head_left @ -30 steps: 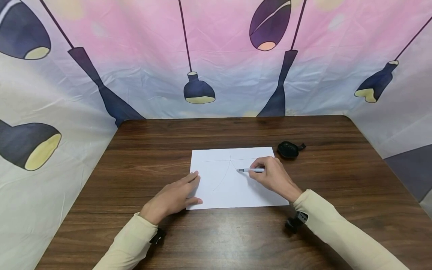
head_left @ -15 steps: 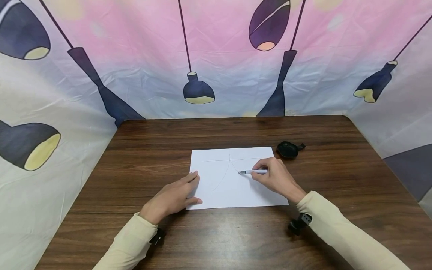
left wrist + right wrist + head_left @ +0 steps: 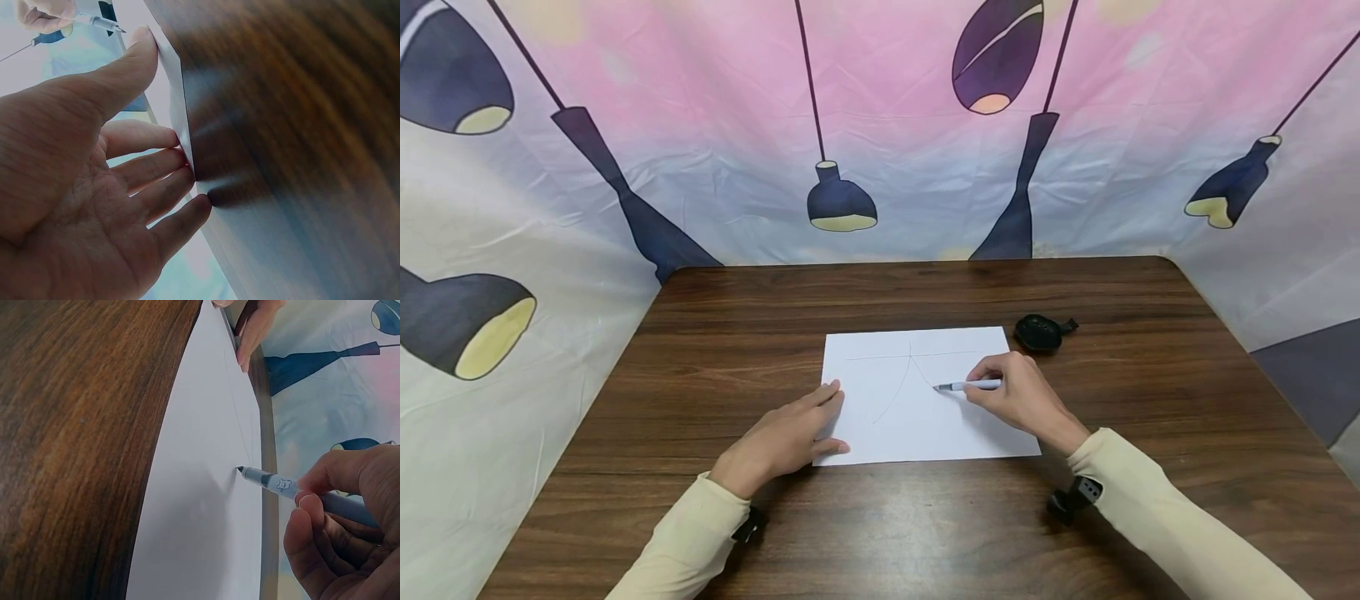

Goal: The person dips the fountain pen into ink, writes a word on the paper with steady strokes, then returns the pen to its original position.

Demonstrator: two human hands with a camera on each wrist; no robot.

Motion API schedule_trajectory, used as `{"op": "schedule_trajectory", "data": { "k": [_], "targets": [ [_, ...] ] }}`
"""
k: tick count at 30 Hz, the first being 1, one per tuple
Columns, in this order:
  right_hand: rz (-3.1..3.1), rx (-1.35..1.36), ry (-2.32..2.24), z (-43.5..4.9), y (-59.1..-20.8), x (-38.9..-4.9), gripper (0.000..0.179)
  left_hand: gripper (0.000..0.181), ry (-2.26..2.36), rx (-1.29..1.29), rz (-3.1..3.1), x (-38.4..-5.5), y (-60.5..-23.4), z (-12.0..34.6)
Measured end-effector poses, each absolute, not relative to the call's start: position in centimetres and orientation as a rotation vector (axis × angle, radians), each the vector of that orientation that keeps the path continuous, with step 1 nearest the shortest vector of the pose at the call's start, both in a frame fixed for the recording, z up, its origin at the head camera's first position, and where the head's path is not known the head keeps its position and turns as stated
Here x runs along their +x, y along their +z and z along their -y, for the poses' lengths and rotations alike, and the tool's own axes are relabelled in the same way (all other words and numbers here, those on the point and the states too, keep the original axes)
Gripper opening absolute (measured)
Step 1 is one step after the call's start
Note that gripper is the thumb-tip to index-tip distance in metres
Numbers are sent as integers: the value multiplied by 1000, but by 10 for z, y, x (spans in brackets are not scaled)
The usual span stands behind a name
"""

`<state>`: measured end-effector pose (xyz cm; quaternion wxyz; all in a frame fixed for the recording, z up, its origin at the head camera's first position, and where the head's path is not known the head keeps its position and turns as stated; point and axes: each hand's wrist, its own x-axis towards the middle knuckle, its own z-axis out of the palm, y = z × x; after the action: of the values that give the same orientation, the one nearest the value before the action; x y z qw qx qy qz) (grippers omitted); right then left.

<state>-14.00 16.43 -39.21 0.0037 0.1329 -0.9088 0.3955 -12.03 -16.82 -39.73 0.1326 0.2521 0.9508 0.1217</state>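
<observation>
A white sheet of paper [image 3: 880, 442] lies flat on the table, with thin pencil-like lines on it: a horizontal line crossed by a short vertical one, and two curves spreading downward. My left hand [image 3: 786, 442] rests on the sheet's left edge, fingers extended; in the left wrist view its fingertips touch the edge. With thumb and fingers my right hand [image 3: 1018, 400] pinches a pale pen [image 3: 981, 385]. The pen's dark tip meets the paper at the lower end of the right-hand curve. A small bear drawing shows on the barrel [image 3: 284, 484] in the right wrist view.
A small black oval object with a short tab [image 3: 1039, 333] sits just beyond the paper's upper right corner. The dark wood table [image 3: 737, 317] ends at a lamp-patterned cloth [image 3: 737, 167] behind. Black wrist devices [image 3: 1075, 498] are strapped on both forearms.
My right hand and the pen have moved slightly right and toward me, and the right-hand curve has grown longer downward. The left hand has stayed in place.
</observation>
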Motion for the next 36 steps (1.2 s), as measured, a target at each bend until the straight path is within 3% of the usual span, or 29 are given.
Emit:
{"op": "schedule_trajectory", "data": {
  "k": [36],
  "targets": [
    [2885,370,1368,-188,-393,-133,4,74,336,735,-2759,-121,-398,168]
  ]
}}
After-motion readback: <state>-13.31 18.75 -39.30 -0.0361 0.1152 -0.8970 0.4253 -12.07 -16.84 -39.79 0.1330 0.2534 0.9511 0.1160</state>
